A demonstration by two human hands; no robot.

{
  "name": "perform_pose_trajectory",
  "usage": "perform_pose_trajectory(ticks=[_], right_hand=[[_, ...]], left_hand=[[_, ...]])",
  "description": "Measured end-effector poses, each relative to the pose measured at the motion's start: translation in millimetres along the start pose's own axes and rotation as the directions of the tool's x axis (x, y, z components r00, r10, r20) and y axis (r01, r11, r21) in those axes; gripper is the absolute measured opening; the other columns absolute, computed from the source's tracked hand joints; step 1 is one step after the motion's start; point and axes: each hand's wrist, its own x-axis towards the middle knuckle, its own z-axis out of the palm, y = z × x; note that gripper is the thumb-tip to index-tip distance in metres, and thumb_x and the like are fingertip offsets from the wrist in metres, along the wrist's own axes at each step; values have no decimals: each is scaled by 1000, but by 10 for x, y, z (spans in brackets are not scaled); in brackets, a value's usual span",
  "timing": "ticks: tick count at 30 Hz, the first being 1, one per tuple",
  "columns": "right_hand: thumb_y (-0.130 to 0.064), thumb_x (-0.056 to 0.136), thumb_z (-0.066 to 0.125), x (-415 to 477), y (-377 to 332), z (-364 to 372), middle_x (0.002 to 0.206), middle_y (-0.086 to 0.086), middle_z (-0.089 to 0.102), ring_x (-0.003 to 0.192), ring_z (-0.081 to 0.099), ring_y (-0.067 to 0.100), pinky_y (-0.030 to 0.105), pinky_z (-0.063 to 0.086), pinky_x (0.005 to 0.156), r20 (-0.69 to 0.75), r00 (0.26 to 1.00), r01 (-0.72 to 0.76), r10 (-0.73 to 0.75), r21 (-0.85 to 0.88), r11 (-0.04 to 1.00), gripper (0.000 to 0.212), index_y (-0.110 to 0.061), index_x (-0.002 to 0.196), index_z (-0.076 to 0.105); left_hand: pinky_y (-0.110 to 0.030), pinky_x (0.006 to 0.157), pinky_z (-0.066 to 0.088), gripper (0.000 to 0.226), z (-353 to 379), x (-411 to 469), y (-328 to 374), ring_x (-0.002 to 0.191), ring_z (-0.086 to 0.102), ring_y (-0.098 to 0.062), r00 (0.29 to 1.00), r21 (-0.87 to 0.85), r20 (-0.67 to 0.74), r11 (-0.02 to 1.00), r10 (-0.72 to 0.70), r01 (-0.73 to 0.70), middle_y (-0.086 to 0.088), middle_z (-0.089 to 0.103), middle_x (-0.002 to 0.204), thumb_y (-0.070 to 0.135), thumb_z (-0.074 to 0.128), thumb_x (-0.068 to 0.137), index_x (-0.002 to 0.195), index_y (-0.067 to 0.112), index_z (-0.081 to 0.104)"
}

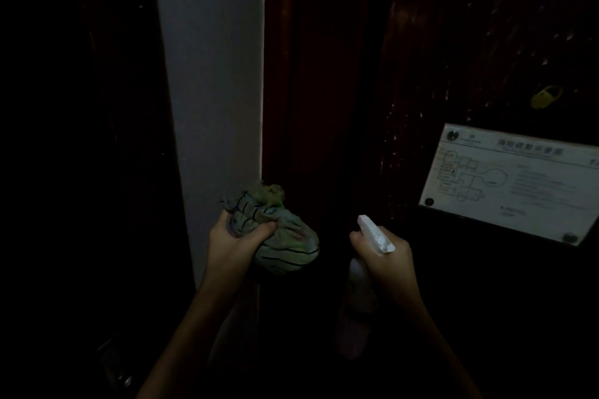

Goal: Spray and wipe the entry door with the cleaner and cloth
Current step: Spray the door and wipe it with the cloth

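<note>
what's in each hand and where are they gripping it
Left hand grips the bunched cloth around its middle; right hand holds the spray bottle at its neck.

white evacuation plan sign (509,183), yellow tag (545,96), pale wall (210,74)

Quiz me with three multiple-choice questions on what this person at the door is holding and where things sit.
1. Where is the white floor-plan sign?
A. On the dark door, right of the hands
B. On the pale wall strip
C. On the floor

2. What colour is the spray nozzle?
A. Red
B. White
C. Black

3. How is the cloth held?
A. Spread flat
B. Bunched in the left hand
C. Draped over the bottle

Answers: A, the sign is on the door; B, the nozzle in the right hand is white; B, the left hand grips the balled cloth.
</note>
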Motion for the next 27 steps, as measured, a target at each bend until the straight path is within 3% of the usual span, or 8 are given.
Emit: perform_pose_trajectory(ticks=[3, 5, 10, 12, 15, 20, 23, 27], right_hand=[[-22, 86, 68, 4, 15, -1, 90, 20, 69, 87, 68, 35, 54, 55, 79, -5, 1000, 21, -20, 20, 1000, 24, 2, 92, 66], [-21, 86, 69, -16, 15, 6, 83, 20, 69, 80, 68, 36, 54, 55, 75, -2, 1000, 20, -20, 45, 999, 21, 0, 92, 67], [-43, 73, 70, -58, -15, 16, 70, 16, 63, 65, 63, 37, 48, 53, 62, 8, 1000, -16, 15, 150, 989, 31, -13, 78, 65], [-47, 74, 69, -76, -55, 17, 76, 13, 65, 73, 65, 34, 45, 53, 65, 43, 999, 5, -11, 126, 992, 32, -16, 78, 65], [-27, 85, 71, -92, -108, 36, 86, 5, 61, 86, 62, 26, 44, 52, 76, 48, 995, 81, -83, 36, 996, 18, -11, 81, 64], [-22, 85, 70, -93, -5, 83, 89, 10, 63, 87, 65, 27, 52, 53, 81, -5, 998, 61, -61, 36, 998, 23, 0, 90, 65], [-26, 84, 71, -84, 49, 61, 93, 4, 67, 85, 67, 19, 48, 56, 81, -47, 998, 49, -47, 43, 998, 22, -5, 89, 66], [-27, 84, 72, -64, 30, 5, 95, -2, 68, 88, 67, 12, 35, 55, 80, -32, 998, 60, -58, 73, 996, 5, -27, 82, 67]], left_hand=[[-18, 64, 58, 36, -18, -3, -12, 88, 73, -16, 1000, 13, 0, 1000, -3, 3, -8, 75, 104, -4, 75, 83, 117, 4, 64], [-18, 65, 58, 37, -36, -5, -10, 88, 73, -17, 1000, 9, -12, 1000, -1, 1, -10, 75, 104, -4, 75, 83, 117, 3, 64], [-21, 69, 60, 30, -54, -20, 13, 89, 73, -18, 1000, 6, -24, 1000, -2, 3, -7, 75, 102, -2, 75, 82, 106, 14, 66], [-18, 67, 59, 30, -49, -28, 25, 86, 73, -15, 1000, 0, -15, 1000, 6, -6, -8, 75, 102, -4, 75, 83, 108, 11, 66], [-14, 63, 56, 33, -29, -38, 43, 77, 74, -7, 1000, -6, -15, 1000, 15, -15, -8, 74, 102, -5, 74, 83, 113, 3, 64], [-16, 65, 57, 32, -36, -67, 78, 81, 75, -9, 1000, -29, 7, 999, 21, -21, -7, 76, 101, -4, 74, 83, 112, 7, 65], [-15, 64, 56, 30, -45, -69, 86, 79, 75, -6, 999, -33, 13, 999, 32, -31, -3, 76, 99, -5, 74, 83, 107, 12, 66], [-16, 66, 56, 31, -54, -79, 87, 83, 75, -8, 999, -24, 31, 999, 35, -34, -4, 77, 100, -3, 74, 83, 109, 11, 66]])
